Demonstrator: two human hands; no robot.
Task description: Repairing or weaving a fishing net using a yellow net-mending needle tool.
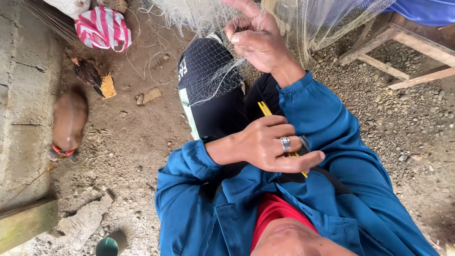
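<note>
- Two hands busy above lap, over dirt ground.
- Left hand: clenched round yellow needle, close to chest.
- Right hand: raised, pinching net between fingertips; net draped across knee.

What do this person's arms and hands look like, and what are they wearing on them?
Both arms are covered by long blue jacket sleeves that end in gathered cuffs at the wrists. The left hand and the right hand are bare, with no gloves. The left hand wears a broad silver ring on one finger.
</note>
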